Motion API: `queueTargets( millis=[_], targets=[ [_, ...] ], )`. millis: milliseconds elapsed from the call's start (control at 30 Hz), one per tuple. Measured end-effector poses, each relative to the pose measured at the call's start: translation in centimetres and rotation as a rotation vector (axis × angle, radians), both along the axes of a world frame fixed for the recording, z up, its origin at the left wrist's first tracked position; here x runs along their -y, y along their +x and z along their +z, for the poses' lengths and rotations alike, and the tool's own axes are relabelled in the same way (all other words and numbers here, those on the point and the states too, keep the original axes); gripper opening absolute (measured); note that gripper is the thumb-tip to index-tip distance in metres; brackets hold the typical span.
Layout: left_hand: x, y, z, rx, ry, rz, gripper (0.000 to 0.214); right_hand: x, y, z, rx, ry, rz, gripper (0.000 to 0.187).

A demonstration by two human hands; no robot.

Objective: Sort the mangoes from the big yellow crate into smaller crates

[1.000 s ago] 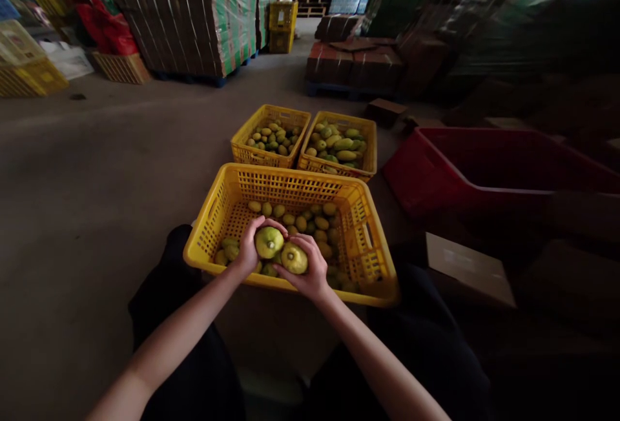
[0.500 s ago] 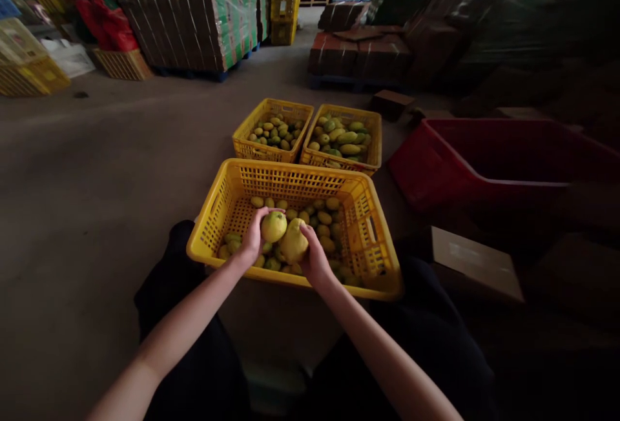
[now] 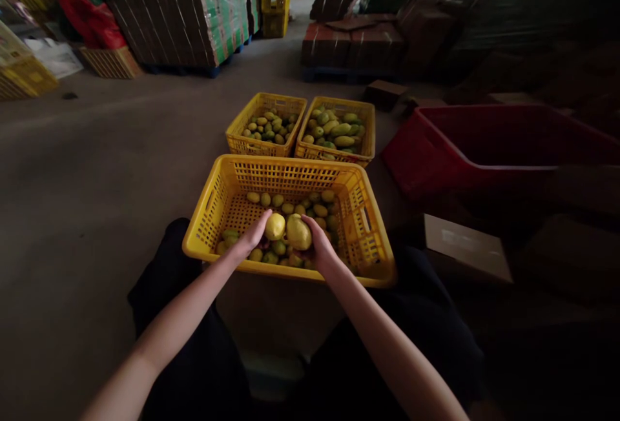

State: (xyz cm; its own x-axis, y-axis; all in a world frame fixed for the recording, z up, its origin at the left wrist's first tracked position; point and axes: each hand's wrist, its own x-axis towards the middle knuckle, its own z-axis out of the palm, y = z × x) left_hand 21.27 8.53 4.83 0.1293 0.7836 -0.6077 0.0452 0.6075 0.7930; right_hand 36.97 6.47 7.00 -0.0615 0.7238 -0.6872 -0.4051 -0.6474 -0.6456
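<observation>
My left hand (image 3: pixel 256 231) is curled round the outer side of a rounded, smooth yellow fruit (image 3: pixel 276 226). Close beside it, my right hand (image 3: pixel 320 243) holds a larger, lumpy, pear-shaped yellow fruit (image 3: pixel 299 232), thumb on its upper right side. A narrow gap parts the two fruits, and the fingers beneath them are mostly hidden. Both hands are over a wide yellow plastic crate (image 3: pixel 290 164) between my knees. Smaller yellow-green fruits (image 3: pixel 320 210) lie loosely over its floor, with bare mesh showing at the left.
Two yellow crates of fruit, one left (image 3: pixel 301 117) and one right (image 3: pixel 371 127), stand behind the near crate. A red tub (image 3: pixel 411 163) and a cardboard box (image 3: pixel 465 243) are to the right. Wrapped stacks (image 3: pixel 223 8) and a low pallet of boxes (image 3: pixel 351 46) stand farther back.
Both fruits have turned in my hands and stand slightly farther apart. The right one has shifted a little up and right. The whole view has moved slightly.
</observation>
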Motion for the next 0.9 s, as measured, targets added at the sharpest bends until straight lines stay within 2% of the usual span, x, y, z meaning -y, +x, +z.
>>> queueTargets(
  millis=[100, 200, 267, 333, 400, 500, 633, 767, 900],
  targets=[
    [0.0, 0.1, 0.0, 0.088, -0.005, -0.005, 0.055, 0.1, 0.1, -0.2, -0.032, 0.026, 0.023, 0.036],
    [0.0, 0.1, 0.7, 0.136, 0.209, 0.132, 0.037, 0.1, 0.2, -0.3, 0.011, 0.151, -0.01, 0.035],
    [-0.1, -0.1, 1.5, 0.177, 0.436, 0.219, 0.033, 0.0, 0.4, -0.4, 0.107, 0.346, -0.07, 0.039],
    [-0.1, -0.5, 2.5, 0.234, 0.576, 0.242, 0.049, -0.2, 0.8, -0.5, 0.235, 0.591, -0.106, 0.05],
    [-0.1, -0.8, 3.4, 0.281, 0.613, 0.24, 0.058, -0.5, 1.3, -0.4, 0.356, 0.812, -0.098, 0.06],
    [0.0, -1.1, 4.2, 0.302, 0.606, 0.194, 0.061, -0.6, 1.9, -0.1, 0.474, 0.991, -0.077, 0.064],
    [-0.1, -1.3, 4.2, 0.351, 0.535, 0.133, 0.06, -0.4, 2.4, 0.1, 0.419, 1.01, -0.101, 0.063],
    [-0.7, -1.6, 3.2, 0.431, 0.463, 0.145, 0.057, -0.3, 2.8, 0.2, 0.274, 0.864, -0.06, 0.057],
    [-0.9, -1.8, 2.2, 0.499, 0.378, 0.187, 0.052, -0.2, 2.9, 0.6, 0.186, 0.747, -0.096, 0.051]
  ],
)
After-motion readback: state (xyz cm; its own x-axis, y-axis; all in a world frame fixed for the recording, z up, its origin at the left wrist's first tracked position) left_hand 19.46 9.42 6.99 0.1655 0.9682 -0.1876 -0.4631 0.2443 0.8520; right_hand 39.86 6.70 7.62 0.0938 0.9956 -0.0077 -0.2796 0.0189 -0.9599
